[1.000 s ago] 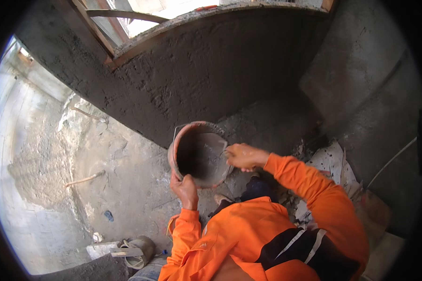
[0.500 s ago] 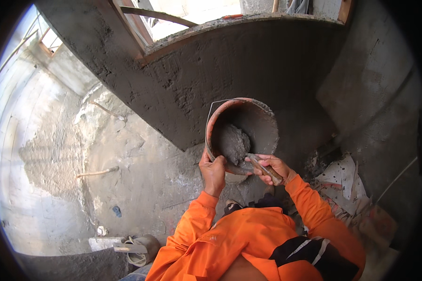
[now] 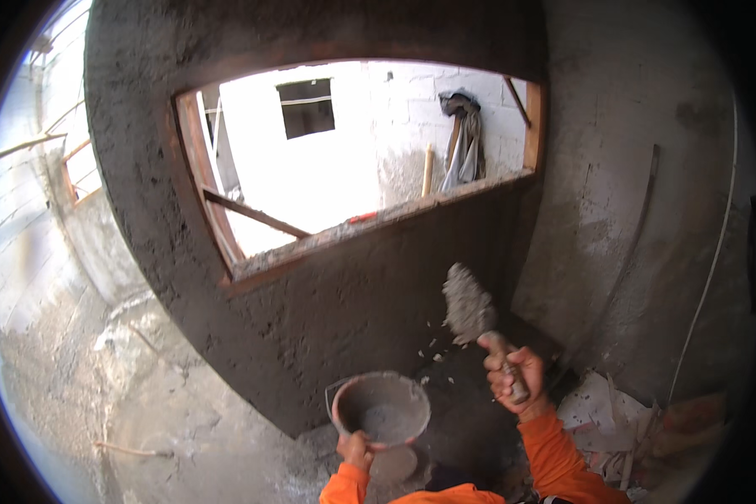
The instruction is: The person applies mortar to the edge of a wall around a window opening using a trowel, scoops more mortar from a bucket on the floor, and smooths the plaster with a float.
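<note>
Our right fingers [image 3: 497, 380] grip a brown-handled trowel [image 3: 519, 389] of lumpy grey mortar [image 3: 468, 308], left fingers [image 3: 357, 442] a round reddish bucket [image 3: 338, 414]; rough dark-grey wall [image 3: 336, 323] at twelve o'clock.

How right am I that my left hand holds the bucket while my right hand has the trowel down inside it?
Not quite: the head view shows the trowel in your right hand raised outside the bucket, up and to its right. Your left hand does hold the bucket.

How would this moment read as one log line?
left hand: grips bucket by rim | right hand: holds trowel loaded with grey mix | ahead: grey wall, window frame
</note>
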The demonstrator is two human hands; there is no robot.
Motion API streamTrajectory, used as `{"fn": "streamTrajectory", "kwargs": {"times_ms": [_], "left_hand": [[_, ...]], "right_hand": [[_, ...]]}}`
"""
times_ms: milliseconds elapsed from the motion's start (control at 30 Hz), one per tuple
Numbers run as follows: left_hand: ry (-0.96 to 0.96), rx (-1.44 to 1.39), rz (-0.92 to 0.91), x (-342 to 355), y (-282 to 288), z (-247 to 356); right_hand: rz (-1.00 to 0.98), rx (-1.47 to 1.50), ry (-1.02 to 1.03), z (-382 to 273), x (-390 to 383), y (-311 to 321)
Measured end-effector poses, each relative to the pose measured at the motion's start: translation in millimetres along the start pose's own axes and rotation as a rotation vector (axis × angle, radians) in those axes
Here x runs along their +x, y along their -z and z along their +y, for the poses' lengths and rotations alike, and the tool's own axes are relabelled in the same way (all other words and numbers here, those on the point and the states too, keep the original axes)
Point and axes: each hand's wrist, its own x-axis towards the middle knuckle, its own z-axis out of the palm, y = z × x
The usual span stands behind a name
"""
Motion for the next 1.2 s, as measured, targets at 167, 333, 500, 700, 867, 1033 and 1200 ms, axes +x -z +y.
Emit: {"fn": "streamTrajectory", "kwargs": {"times_ms": [167,333,500,700,867,1033,1200], "left_hand": [[-0.123,0.221,0.176,46,101,1],[-0.323,0.252,0.467,9,85,58],[-0.442,0.259,0.741,-7,105,100],[-0.613,0.277,0.955,-23,174,100],[-0.600,0.366,1.065,-41,171,133],[-0.696,0.488,0.864,-1,126,96],[-0.545,0.449,0.518,-1,124,86]], "right_hand": [[0.236,-0.696,1.021,-107,60,-106],[0.422,-0.795,1.982,-258,144,-200],[0.445,-0.674,2.802,-371,281,-248],[0.215,-1.876,0.922,-353,395,-246],[-0.738,-1.470,0.129,-20,285,-48],[-0.877,-1.665,-0.706,156,167,71],[-0.668,-1.968,-0.812,261,139,78]]}}
